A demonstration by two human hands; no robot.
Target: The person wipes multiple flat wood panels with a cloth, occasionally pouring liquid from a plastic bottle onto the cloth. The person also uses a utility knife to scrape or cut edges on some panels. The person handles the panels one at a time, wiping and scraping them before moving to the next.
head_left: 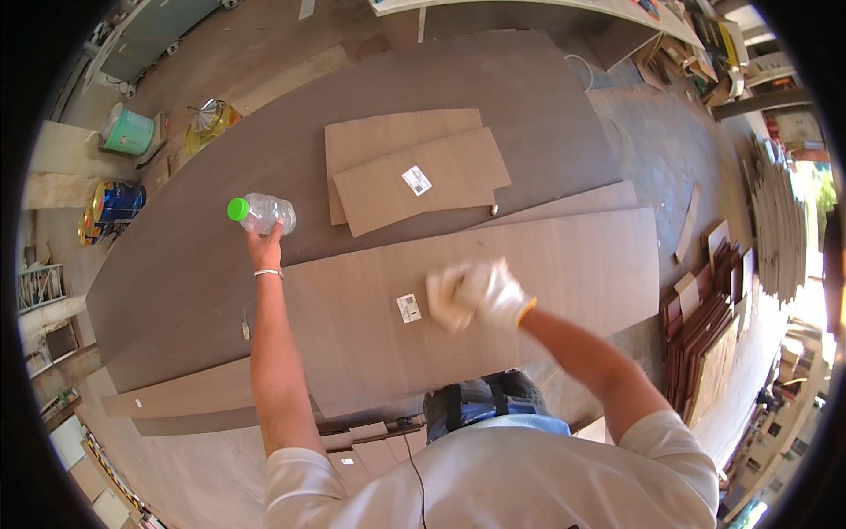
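Note:
A clear plastic bottle (270, 212) with a green cap lies on its side in my bare left hand (265, 247), held over the left part of the table. The fingers go round it from below. My right hand (499, 291), in a white glove with an orange cuff, is closed on a beige cloth (448, 301) above a long wood-grain panel (573, 269); both are smeared by motion. Close to the cloth, a white label (409, 309) sticks to the panel. Farther back, two smaller wood-grain panels (458, 172) overlap, the upper one labelled.
Everything rests on a large dark brown board (194, 300). Paint buckets, one turquoise (129, 130) and one blue (118, 202), stand on the left. Stacked dark boards (701, 344) lean at the right. Smaller panels (370, 454) lie below the near edge.

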